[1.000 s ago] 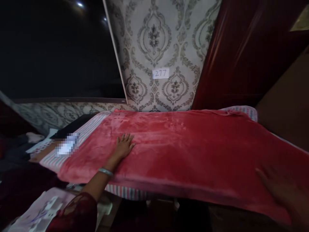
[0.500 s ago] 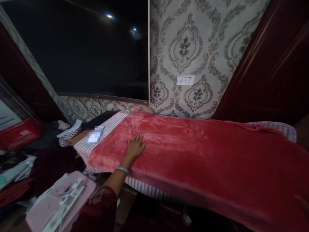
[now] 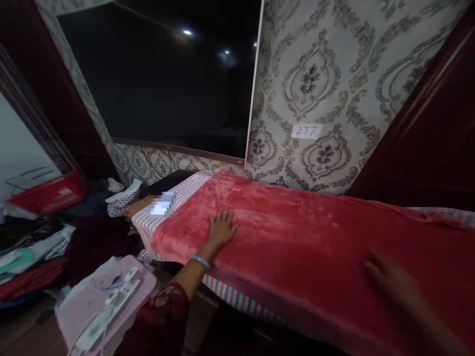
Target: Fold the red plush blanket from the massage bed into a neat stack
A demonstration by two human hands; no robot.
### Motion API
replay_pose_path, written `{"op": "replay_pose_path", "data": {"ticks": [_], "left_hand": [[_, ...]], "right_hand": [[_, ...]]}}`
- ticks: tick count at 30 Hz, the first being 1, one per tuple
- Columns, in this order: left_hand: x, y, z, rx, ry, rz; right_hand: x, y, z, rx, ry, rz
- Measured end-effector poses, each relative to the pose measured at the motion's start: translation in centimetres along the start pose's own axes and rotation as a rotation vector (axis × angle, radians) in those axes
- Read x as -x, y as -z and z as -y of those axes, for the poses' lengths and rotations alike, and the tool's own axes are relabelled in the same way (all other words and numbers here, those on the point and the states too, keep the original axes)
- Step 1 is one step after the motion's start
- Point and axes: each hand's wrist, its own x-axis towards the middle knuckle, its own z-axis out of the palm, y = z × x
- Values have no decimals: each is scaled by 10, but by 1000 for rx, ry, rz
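Sweeping inward over the red blanket [image 3: 289, 247], right hand [image 3: 391, 279] blurs, grip unclear; left hand [image 3: 221, 229] lies spread.

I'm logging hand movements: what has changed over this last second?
The right hand has moved left along the red cloth, nearer the left hand; it is blurred, so contact is unclear. The view has turned left. Nothing was visibly grasped or released. The left hand stays spread on the cloth, which lies much as before.
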Motion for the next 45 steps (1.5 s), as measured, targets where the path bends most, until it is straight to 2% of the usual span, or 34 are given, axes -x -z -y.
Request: {"op": "replay_pose_path", "data": {"ticks": [3, 7, 11, 15, 22, 26, 30, 34, 40, 45], "left_hand": [[-12, 4, 11, 12, -3, 8], [-39, 12, 44, -11, 33, 29], [-56, 13, 82, -33, 97, 20], [-60, 10, 97, -52, 117, -48], [-87, 25, 116, -50, 235, -49], [-99, 34, 125, -38, 351, -95], [-100, 29, 123, -29, 436, -190], [-101, 23, 121, 26, 458, -288], [-109, 33, 128, 30, 497, -210], [-125, 44, 147, 84, 533, -207]], "right_hand": [[-28, -36, 47, -111, 103, 72], [-49, -69, 95, -88, 153, 58], [-45, -90, 104, 36, 129, 81], [-35, -101, 96, 99, 152, 89], [-35, -88, 107, 111, 150, 92], [-36, -81, 113, 101, 117, 107], [-36, -78, 114, 68, 96, 107], [-37, -76, 114, 23, 90, 126], [-38, -74, 114, -106, 67, 35], [-48, -54, 128, -117, 15, 7]]}}
